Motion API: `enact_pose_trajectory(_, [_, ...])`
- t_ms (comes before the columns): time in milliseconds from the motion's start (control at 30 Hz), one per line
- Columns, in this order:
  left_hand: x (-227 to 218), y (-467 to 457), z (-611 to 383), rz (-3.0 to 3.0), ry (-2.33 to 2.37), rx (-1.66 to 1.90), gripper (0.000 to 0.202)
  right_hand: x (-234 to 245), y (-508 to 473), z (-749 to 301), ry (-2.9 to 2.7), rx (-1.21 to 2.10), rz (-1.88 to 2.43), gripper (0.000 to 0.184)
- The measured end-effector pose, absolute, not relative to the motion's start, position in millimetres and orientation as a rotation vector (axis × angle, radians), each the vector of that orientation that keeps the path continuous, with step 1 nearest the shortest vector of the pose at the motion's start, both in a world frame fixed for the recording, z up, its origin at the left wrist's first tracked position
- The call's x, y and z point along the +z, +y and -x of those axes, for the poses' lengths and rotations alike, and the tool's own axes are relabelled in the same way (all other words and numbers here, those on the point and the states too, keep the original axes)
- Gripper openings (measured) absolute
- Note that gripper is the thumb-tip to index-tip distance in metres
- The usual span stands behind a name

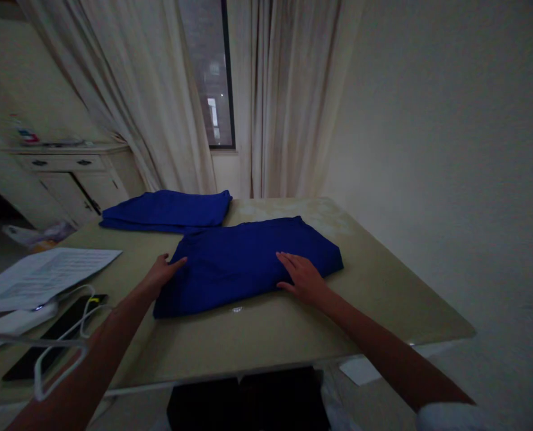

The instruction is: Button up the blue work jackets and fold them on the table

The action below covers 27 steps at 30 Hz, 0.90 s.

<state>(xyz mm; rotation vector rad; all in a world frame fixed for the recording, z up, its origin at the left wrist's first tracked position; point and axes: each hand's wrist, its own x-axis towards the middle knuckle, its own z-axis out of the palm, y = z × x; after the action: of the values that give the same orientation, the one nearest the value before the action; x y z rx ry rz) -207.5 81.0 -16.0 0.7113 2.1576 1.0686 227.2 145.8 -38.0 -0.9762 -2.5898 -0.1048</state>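
Note:
A folded dark-blue cloth, perhaps a garment, lies in front of me on the table. My right hand rests on its near right part, fingers stretched out and thumb apart. At the cloth's left edge is my left hand, its thumb and a finger spread and touching the fabric; the other fingers are partly hidden. Behind and to the left lies a second folded blue cloth, its near right side meeting the first one.
On the left of the table are printed paper sheets, a black flat object and a white cable. A wall borders the right side. Curtains hang behind, and a white cabinet stands at the back left.

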Motion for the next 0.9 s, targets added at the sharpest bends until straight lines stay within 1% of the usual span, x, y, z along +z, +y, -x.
enact_pose_trajectory(100, [-7.3, 86.8, 189.0, -0.445, 1.904, 1.141, 0.061, -42.1, 157.9, -243.4, -2.743, -0.185, 1.038, 0.064])
enact_pose_trajectory(167, [-6.3, 79.9, 161.6, -0.372, 1.796, 1.229, 0.052, -36.6, 176.9, -266.9, -2.767, -0.227, 1.105, 0.065])
enact_pose_trajectory(233, [-12.1, 60.3, 124.4, -0.358, 1.721, 1.333, 0.057, -27.7, 194.8, -294.8, -2.641, -0.252, 1.327, 0.063])
enact_pose_trajectory(300, [-21.9, 33.0, 86.4, -0.383, 1.571, 1.357, 0.064, -19.5, 202.6, -317.3, -2.475, -0.219, 1.518, 0.057])
enact_pose_trajectory(367, [-30.1, 7.4, 59.4, -0.467, 1.425, 1.368, 0.072, -16.0, 195.2, -326.6, -2.434, -0.099, 1.462, 0.053])
enact_pose_trajectory(400, [-32.4, -2.0, 52.5, -0.466, 1.401, 1.372, 0.073, -16.7, 185.8, -325.6, -2.472, -0.014, 1.345, 0.056])
enact_pose_trajectory(467, [-33.4, -11.8, 52.0, -0.387, 1.43, 1.386, 0.067, -21.9, 159.6, -314.1, -2.587, 0.134, 1.098, 0.073])
enact_pose_trajectory(533, [-32.4, -11.7, 63.0, -0.285, 1.494, 1.404, 0.057, -28.4, 129.8, -294.5, -2.67, 0.191, 1.013, 0.093])
enact_pose_trajectory(567, [-32.3, -9.8, 69.7, -0.27, 1.536, 1.417, 0.054, -30.8, 115.8, -283.0, -2.685, 0.19, 1.034, 0.1])
enact_pose_trajectory(633, [-33.9, -5.8, 81.3, -0.337, 1.65, 1.436, 0.055, -33.0, 92.1, -258.3, -2.664, 0.177, 1.105, 0.102])
enact_pose_trajectory(733, [-37.9, -3.0, 91.0, -0.511, 1.844, 1.421, 0.069, -33.4, 70.9, -219.8, -2.648, 0.204, 1.092, 0.097])
enact_pose_trajectory(833, [-38.7, -2.8, 100.7, -0.627, 1.881, 1.405, 0.073, -38.0, 69.0, -191.5, -2.725, 0.289, 1.083, 0.104])
enact_pose_trajectory(900, [-38.2, -4.5, 111.4, -0.706, 1.875, 1.435, 0.081, -42.9, 78.6, -188.2, -2.768, 0.359, 1.099, 0.107])
